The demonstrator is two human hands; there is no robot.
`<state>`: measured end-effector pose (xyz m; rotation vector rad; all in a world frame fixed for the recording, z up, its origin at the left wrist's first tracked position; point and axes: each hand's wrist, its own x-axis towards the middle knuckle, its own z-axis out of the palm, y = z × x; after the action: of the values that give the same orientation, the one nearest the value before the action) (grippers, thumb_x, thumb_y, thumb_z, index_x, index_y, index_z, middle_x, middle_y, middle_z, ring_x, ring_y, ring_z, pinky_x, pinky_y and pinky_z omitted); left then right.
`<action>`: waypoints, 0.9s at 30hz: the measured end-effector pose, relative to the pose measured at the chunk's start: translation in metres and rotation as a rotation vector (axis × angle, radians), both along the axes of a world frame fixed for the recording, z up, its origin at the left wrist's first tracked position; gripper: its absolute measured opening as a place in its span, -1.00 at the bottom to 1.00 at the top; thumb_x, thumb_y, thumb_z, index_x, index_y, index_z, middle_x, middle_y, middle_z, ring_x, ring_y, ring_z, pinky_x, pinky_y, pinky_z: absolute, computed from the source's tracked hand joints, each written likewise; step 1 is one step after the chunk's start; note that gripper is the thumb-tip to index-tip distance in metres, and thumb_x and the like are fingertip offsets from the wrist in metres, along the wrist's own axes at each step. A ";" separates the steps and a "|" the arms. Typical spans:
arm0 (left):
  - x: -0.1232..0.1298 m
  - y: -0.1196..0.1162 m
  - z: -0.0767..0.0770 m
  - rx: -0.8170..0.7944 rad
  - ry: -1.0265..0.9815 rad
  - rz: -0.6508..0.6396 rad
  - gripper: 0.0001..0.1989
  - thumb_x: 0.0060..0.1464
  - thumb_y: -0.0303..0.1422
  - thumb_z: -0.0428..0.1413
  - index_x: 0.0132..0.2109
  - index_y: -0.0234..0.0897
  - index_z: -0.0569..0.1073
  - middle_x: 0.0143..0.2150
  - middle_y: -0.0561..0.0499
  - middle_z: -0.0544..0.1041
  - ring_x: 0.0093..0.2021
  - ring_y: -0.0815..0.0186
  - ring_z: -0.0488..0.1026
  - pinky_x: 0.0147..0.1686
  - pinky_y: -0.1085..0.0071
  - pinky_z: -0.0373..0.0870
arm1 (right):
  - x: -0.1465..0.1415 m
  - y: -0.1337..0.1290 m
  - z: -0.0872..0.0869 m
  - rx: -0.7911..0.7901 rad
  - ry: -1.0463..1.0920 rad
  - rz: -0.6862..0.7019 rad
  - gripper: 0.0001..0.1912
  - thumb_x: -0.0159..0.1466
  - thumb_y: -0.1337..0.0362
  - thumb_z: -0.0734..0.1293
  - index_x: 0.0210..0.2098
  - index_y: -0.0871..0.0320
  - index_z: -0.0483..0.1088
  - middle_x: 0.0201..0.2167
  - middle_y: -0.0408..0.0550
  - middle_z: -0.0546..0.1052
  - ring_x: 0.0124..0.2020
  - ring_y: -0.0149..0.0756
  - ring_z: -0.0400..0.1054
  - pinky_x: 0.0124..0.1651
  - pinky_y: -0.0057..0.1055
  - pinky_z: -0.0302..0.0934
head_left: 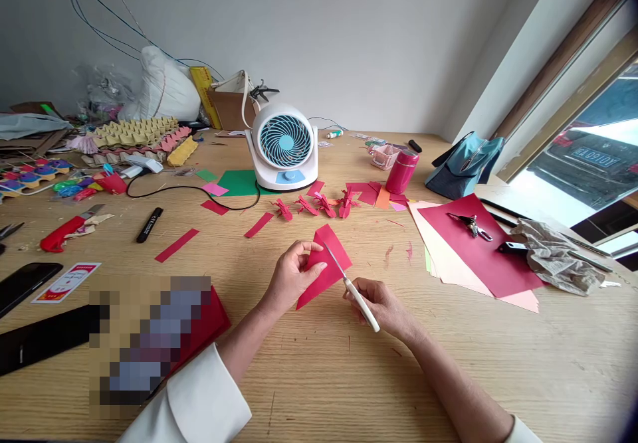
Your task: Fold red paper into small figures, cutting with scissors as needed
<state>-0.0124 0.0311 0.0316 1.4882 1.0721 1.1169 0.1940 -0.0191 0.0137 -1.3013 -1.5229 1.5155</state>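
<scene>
Pinched between the thumb and fingers of my left hand (294,273) is a piece of red paper (319,277), held just above the table. My right hand (381,303) is closed round the white handles of a pair of scissors (361,303). The blades lie against the paper, pointing up and left toward my left fingers; whether they are parted I cannot tell. Beyond my hands stand several small red cut-paper figures (326,205) in a row. Red paper strips (177,245) lie to the left of them.
A white fan (284,144) stands at the back, its black cord running left. To the right are a red can (401,171), a blue bag (463,164) and stacked paper sheets (463,264). A red-handled knife (64,232), a marker (149,225) and a phone (27,283) lie left.
</scene>
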 end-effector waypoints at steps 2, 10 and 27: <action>0.001 -0.001 0.002 0.002 0.003 -0.006 -0.68 -0.01 -0.32 0.22 -0.10 -0.29 0.39 -0.35 0.01 0.56 -0.40 0.33 0.49 -0.38 0.44 0.38 | 0.000 0.000 0.000 -0.001 -0.004 0.001 -0.66 0.25 0.00 0.31 -0.37 0.19 0.36 -0.63 -0.23 0.33 -0.63 -0.47 0.18 -0.56 -0.49 0.03; 0.003 -0.003 0.003 0.031 0.038 -0.007 -0.70 -0.01 -0.32 0.22 -0.11 -0.30 0.41 -0.28 -0.02 0.58 -0.43 0.37 0.46 -0.40 0.46 0.36 | 0.000 -0.002 0.004 -0.006 -0.019 -0.005 -0.67 0.26 0.03 0.30 -0.38 0.19 0.35 -0.63 -0.23 0.33 -0.64 -0.48 0.18 -0.55 -0.49 0.01; 0.005 -0.009 0.008 -0.038 -0.046 -0.061 -0.70 0.01 -0.32 0.23 -0.10 -0.30 0.40 -0.32 -0.02 0.58 -0.43 0.35 0.49 -0.41 0.45 0.38 | -0.003 -0.002 0.009 0.004 -0.038 -0.032 -0.64 0.24 -0.01 0.30 -0.39 0.19 0.34 -0.62 -0.22 0.34 -0.61 -0.47 0.18 -0.52 -0.47 0.03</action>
<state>-0.0073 0.0223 0.0394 1.4496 1.0051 1.0774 0.1913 -0.0206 0.0225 -1.3533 -1.5208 1.4752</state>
